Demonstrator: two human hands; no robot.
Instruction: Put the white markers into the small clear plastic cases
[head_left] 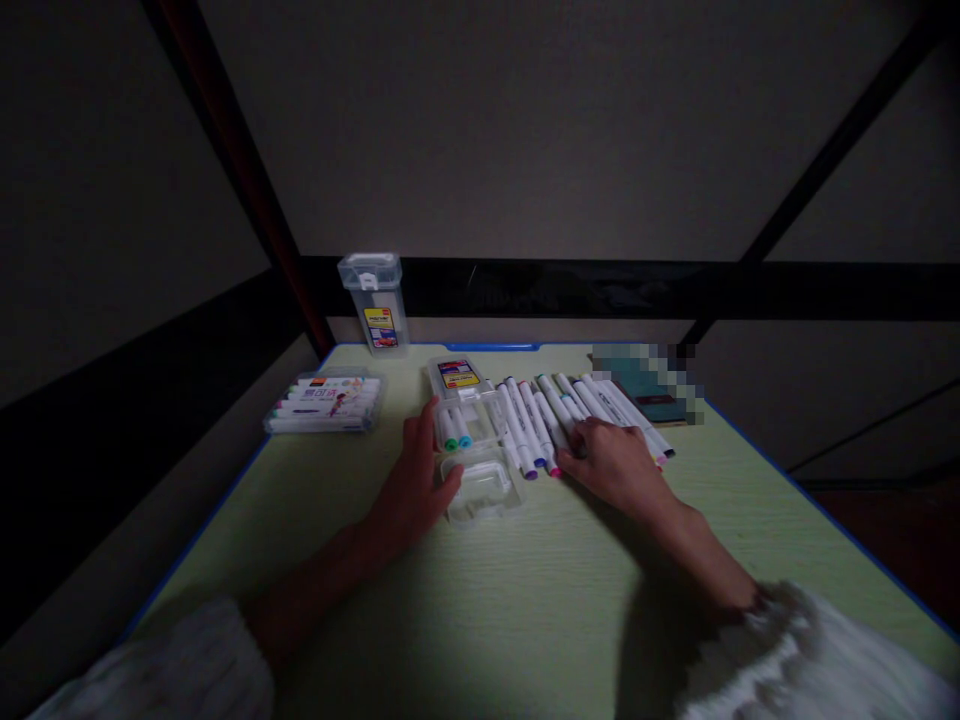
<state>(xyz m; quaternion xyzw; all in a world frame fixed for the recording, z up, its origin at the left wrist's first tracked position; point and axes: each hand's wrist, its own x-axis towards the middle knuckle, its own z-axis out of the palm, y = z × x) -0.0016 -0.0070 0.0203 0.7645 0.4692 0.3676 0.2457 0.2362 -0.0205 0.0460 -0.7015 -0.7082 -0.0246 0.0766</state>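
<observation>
A clear plastic marker case [466, 400] lies open on the green table [525, 600], with two markers [454, 430] inside and its lid [482, 486] folded toward me. My left hand [416, 482] rests against the case's left side and the lid. A row of several white markers [547, 415] with coloured caps lies loose to the right of the case. My right hand [611, 462] lies on the near ends of those markers, fingers curled over them; whether it grips one I cannot tell.
A flat clear pack of markers [324, 402] lies at the left. An upright closed clear case [373, 302] stands at the table's far edge. A dark booklet [645, 392] sits at the far right. Walls and dark frame bars surround the table.
</observation>
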